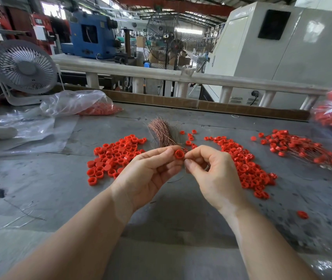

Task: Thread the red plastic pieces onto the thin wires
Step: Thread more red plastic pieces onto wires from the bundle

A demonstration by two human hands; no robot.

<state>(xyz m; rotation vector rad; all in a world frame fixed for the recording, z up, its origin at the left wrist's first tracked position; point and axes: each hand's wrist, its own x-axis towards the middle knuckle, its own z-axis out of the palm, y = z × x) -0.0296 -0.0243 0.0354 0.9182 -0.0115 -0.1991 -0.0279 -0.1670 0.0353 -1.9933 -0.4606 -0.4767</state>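
Pinched in my left hand (151, 170) is one red cap (179, 154), above the table (39, 188); my right hand (211, 174) pinches a thin wire (184, 162) beside it. I judge threading is underway; next, the wire tip must meet the cap's hole. No readable writing.

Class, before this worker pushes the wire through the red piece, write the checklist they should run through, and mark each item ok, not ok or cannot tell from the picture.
1. Red piece held firmly by the left hand: ok, pinched at the fingertips.
2. Right hand pinching a wire: ok, though the wire itself barely shows.
3. Wire tip lined up with the piece's hole: cannot tell, too small.
4. Spare wires within reach: ok, wire bundle lies just behind the hands.
5. More pieces at hand: ok, left pile and right pile flank the hands.
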